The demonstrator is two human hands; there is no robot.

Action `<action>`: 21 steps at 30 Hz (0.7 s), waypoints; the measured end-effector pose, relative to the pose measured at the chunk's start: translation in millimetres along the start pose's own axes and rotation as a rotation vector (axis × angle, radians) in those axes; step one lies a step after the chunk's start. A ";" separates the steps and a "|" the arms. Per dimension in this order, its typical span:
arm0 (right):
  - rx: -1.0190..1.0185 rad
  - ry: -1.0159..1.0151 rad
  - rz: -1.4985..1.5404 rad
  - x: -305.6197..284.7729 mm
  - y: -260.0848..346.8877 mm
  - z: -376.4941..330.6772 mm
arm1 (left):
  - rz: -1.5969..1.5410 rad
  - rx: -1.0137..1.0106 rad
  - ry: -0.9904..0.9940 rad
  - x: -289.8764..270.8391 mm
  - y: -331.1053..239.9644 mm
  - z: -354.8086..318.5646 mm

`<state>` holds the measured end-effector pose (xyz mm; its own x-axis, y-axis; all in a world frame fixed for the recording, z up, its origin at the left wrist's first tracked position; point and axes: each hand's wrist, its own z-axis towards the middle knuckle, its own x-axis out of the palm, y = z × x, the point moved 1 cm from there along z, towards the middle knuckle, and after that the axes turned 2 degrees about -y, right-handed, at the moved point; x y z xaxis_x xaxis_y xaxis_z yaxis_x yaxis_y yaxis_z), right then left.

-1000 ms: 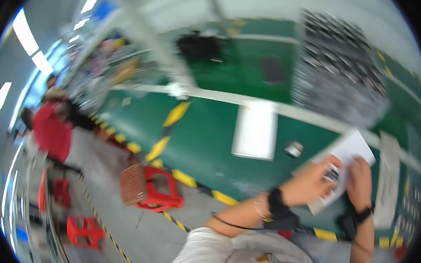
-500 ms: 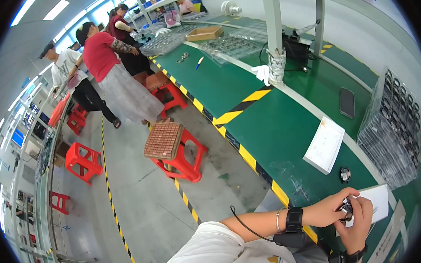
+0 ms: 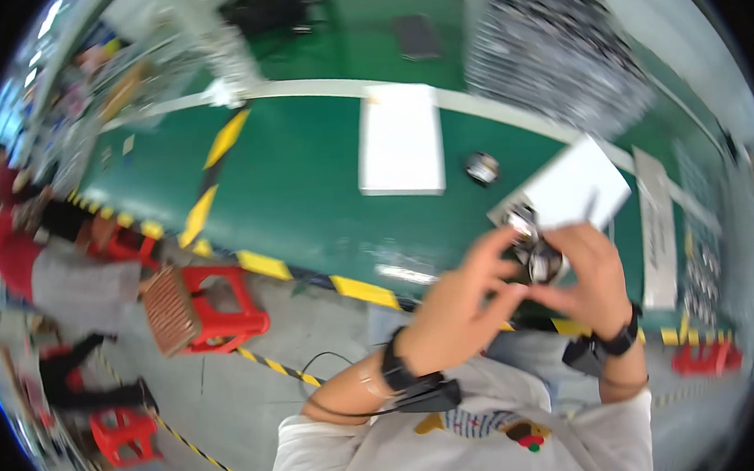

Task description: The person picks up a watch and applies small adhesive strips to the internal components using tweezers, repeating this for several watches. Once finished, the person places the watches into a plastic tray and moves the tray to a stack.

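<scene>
Between my two hands, over the near edge of the green bench, is a small round black-and-silver part (image 3: 544, 264); motion blur hides its details. My left hand (image 3: 465, 297) closes on it from the left with thumb and fingertips. Opposite, the fingers of my right hand (image 3: 593, 270) curl around its right side. A shiny silver piece (image 3: 521, 216) shows just above it; whether the two are joined I cannot tell. Behind my hands lies a white flat box (image 3: 576, 180). A similar round part (image 3: 482, 169) rests on the bench beyond them.
A white rectangular tray (image 3: 401, 143) lies left of the loose round part. Stacked clear plastic trays (image 3: 547, 52) stand at the back right, with a dark phone (image 3: 417, 37) nearby. Yellow-black tape (image 3: 363, 291) marks the bench edge. A red stool (image 3: 226, 305) and people are at left.
The view has swung to the right, so the bench now spreads across the middle. My hands have come slightly apart around the round part, and the silver piece shows above it.
</scene>
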<state>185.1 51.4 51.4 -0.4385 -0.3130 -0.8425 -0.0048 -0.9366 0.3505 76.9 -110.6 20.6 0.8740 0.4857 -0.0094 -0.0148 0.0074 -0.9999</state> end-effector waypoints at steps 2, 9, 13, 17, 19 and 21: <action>0.129 -0.009 -0.004 -8.5 -24.1 0.7 | 0.076 0.214 -0.164 -11.9 -6.2 -4.6; 0.064 0.097 0.085 1.1 -49.4 23.2 | -0.673 0.498 0.824 29.3 -50.4 -10.1; 0.029 0.081 0.055 15.2 -53.8 25.8 | -0.655 0.346 0.847 30.3 -47.1 -7.3; 0.174 0.218 -0.023 30.3 -53.2 26.0 | -0.700 0.221 0.892 23.8 -45.8 -4.4; 0.259 0.197 0.089 36.9 -53.7 24.6 | -0.742 0.157 0.929 28.5 -43.5 -2.6; 0.320 0.178 0.152 40.3 -54.2 19.6 | -0.793 0.091 0.974 36.0 -40.7 -2.5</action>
<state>150.0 92.6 6.5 -0.2936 -0.4931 -0.8189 -0.2443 -0.7895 0.5630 110.2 -95.7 60.9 0.6522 -0.5248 0.5470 0.6777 0.0804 -0.7309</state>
